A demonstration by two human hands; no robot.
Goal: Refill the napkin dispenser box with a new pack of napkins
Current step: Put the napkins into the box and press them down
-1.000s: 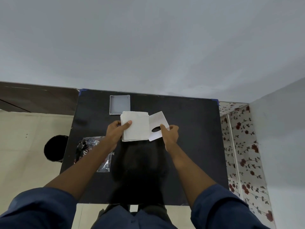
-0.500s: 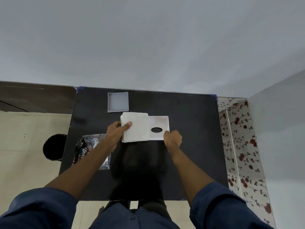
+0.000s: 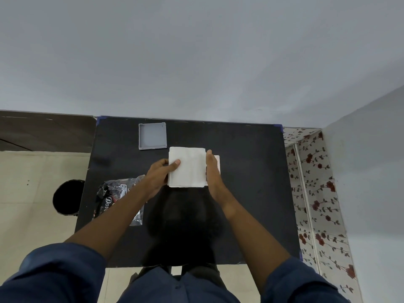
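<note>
Black tabletop (image 3: 240,193): napkin stack (image 3: 187,166) held centrally, left hand (image 3: 158,176) gripping one edge, right hand (image 3: 211,171) now flat against the other, having released the slotted lid (image 3: 217,163); grey dispenser box (image 3: 152,136) awaits filling.

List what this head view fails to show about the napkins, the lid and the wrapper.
- White lid: mostly hidden behind the right hand; its oval opening is not visible.
- Napkin stack: count unreadable; sheets too thin to separate.
- Plastic wrapper: the left forearm covers part of its print.
- Left hand: its fingers under the stack are hidden.
</note>
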